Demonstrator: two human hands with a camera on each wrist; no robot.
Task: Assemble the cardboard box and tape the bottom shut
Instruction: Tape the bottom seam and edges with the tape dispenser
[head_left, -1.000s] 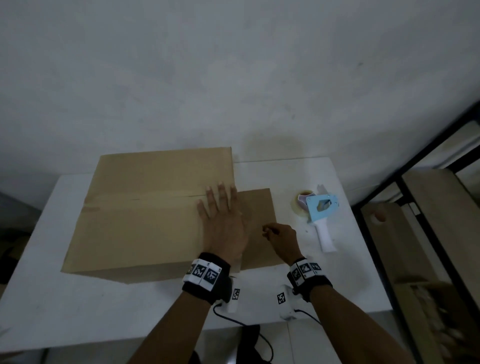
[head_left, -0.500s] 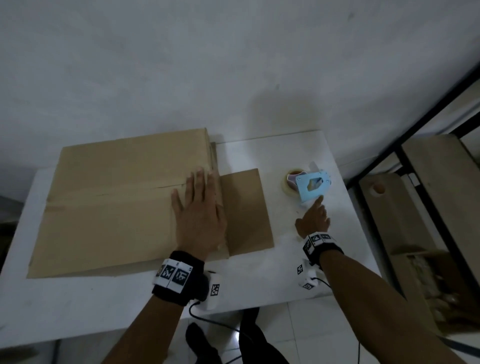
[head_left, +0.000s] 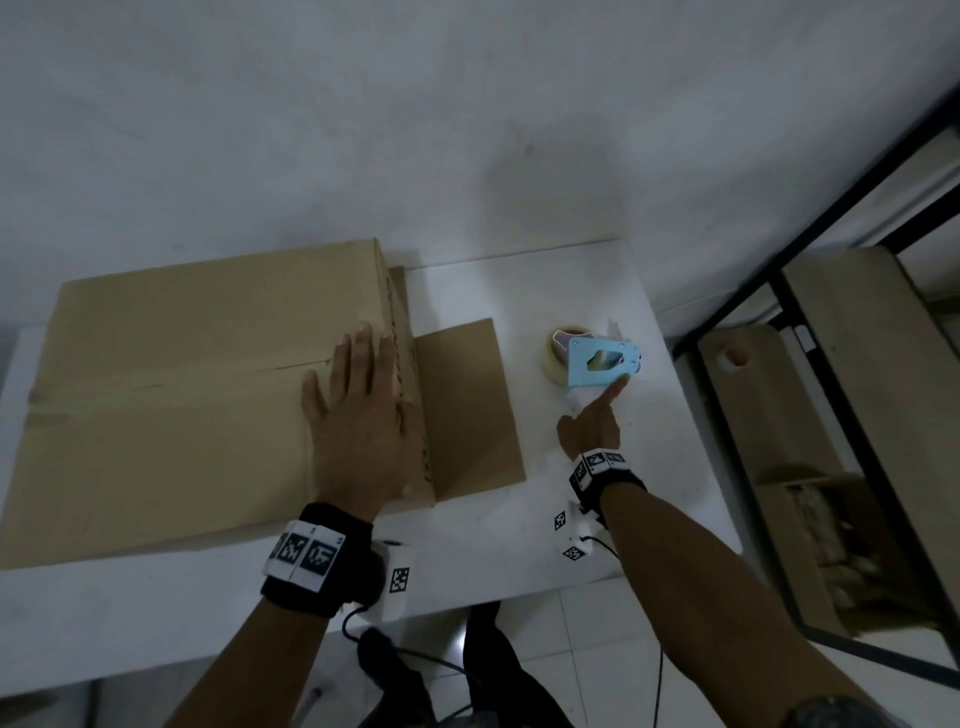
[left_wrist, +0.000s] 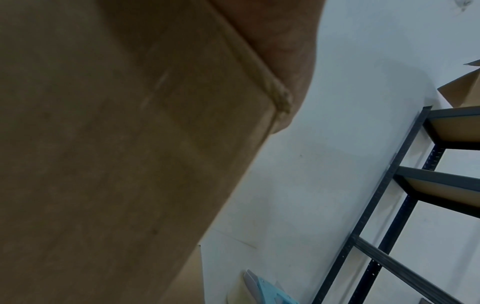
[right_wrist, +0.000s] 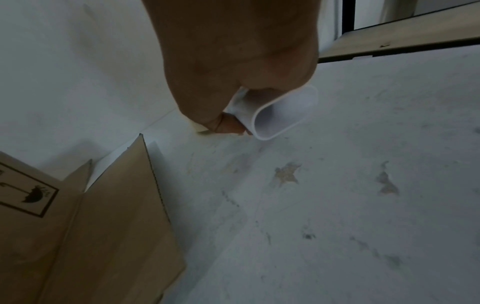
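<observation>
The brown cardboard box (head_left: 182, 384) stands on the white table (head_left: 675, 467) with its two top flaps folded shut along a middle seam. My left hand (head_left: 358, 415) lies flat on the flaps at the box's right end, fingers straight. One side flap (head_left: 467, 405) lies flat on the table to the right of the box. The tape dispenser (head_left: 597, 358), light blue with a white handle and a tape roll, lies at the table's right. My right hand (head_left: 592, 421) grips its white handle (right_wrist: 280, 115), index finger stretched along the blue body.
A black metal shelving rack (head_left: 831, 415) with wooden boards stands just right of the table. A plain wall runs behind the table. The box's side (right_wrist: 26, 195) carries a printed umbrella mark. White tiled floor (head_left: 571, 649) lies below the table's front edge.
My right hand left the side flap, moved right to the tape dispenser and closed round its handle. The left hand has stayed flat on the box flaps.
</observation>
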